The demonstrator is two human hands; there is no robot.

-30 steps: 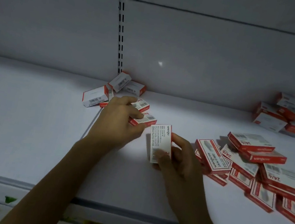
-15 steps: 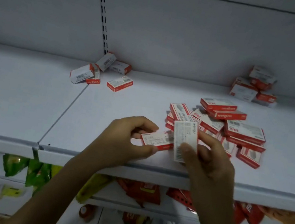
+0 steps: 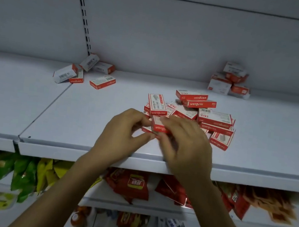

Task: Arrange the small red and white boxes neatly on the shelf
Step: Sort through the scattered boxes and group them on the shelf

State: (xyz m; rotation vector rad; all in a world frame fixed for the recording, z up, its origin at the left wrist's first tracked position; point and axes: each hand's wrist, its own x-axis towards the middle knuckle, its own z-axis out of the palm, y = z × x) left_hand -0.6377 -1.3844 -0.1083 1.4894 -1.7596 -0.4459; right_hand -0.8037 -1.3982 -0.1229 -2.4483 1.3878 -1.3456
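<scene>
Pinching stacked boxes [image 3: 159, 127] from 9 o'clock: left hand [image 3: 125, 129]; right hand [image 3: 184, 143] curled round them from 3 o'clock. Loose pile [image 3: 215, 118] at 1 o'clock.

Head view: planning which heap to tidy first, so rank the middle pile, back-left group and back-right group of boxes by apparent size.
1. Middle pile: largest, though also nearest the camera.
2. Back-left group: spread wider.
3. Back-right group: compact, stacked; only slightly smaller.

boxes [image 3: 215, 118]: printed card, slight sheen | shelf [image 3: 89, 122]: smooth matt painted metal | snack packets [image 3: 130, 185]: glossy plastic
</scene>
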